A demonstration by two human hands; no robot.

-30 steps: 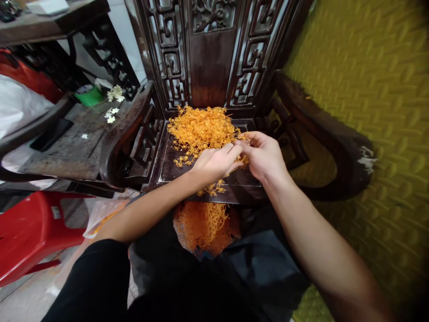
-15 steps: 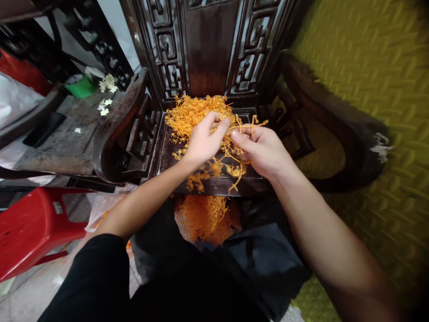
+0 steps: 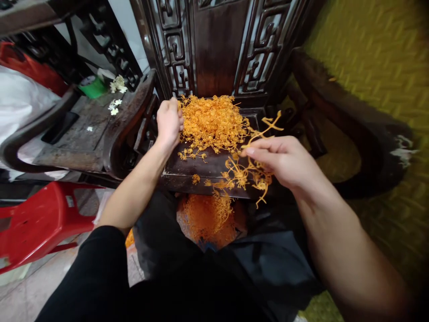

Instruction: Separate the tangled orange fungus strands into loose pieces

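Observation:
On the dark wooden chair seat (image 3: 197, 167) lies a pile of small, curly orange pieces (image 3: 214, 120). My left hand (image 3: 169, 123) is at the left edge of the pile, its fingers curled closed; what they hold, if anything, is hidden. Over the seat's right side, my right hand (image 3: 283, 156) pinches a bunch of thin, branching orange strands (image 3: 239, 174) between thumb and fingers. Some strands stick up above the fingers, others dangle past the seat's front edge. A few loose orange pieces lie in front of the pile.
Below the seat, between my legs, a container (image 3: 236, 226) holds more orange pieces. Carved chair arms rise on both sides. To the left are a red plastic stool (image 3: 40, 223), green tape (image 3: 93, 87), and white flowers (image 3: 118, 84) on another wooden seat.
My hands have moved apart: the left went leftward to the pile's edge, while the right shifted right and slightly nearer me, keeping the strands. The view has turned slightly left.

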